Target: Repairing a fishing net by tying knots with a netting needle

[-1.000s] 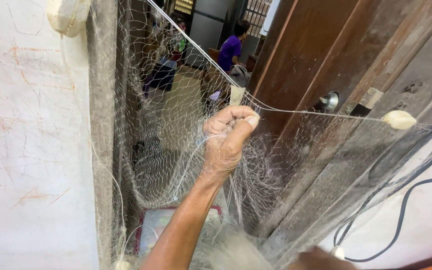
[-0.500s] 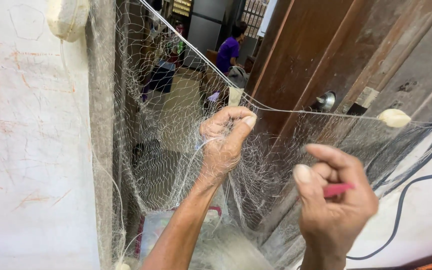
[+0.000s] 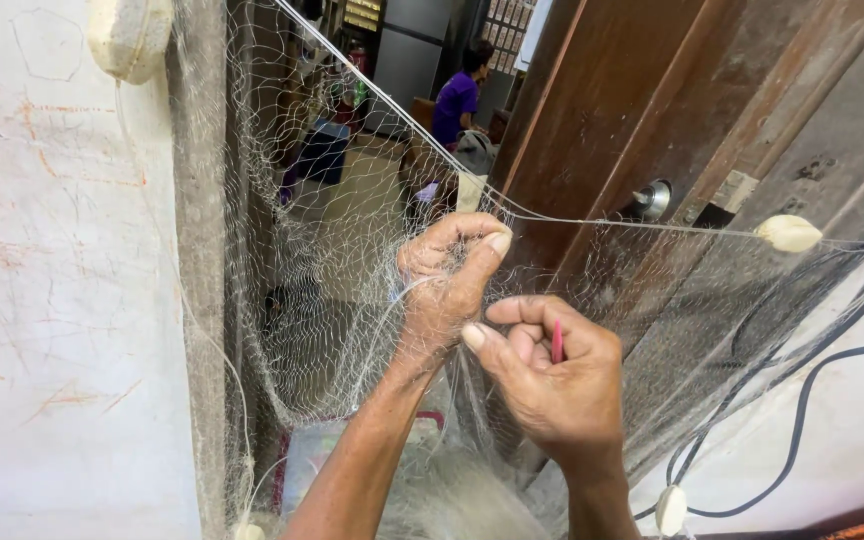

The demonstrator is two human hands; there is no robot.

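Fine pale net (image 3: 332, 300) hanging, pinched by left hand (image 3: 447, 280).

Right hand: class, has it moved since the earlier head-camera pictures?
Yes. The right hand, holding a small red tool, has risen from the lower edge and shifted left, away from the black cable, toward the left hand gripping the net.

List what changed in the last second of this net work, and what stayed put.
The right hand, out of view at first, rose into frame with a thin red tool and moved up-left beside the left hand. The left hand kept pinching the fishing net below the top line; the floats hung unmoved.
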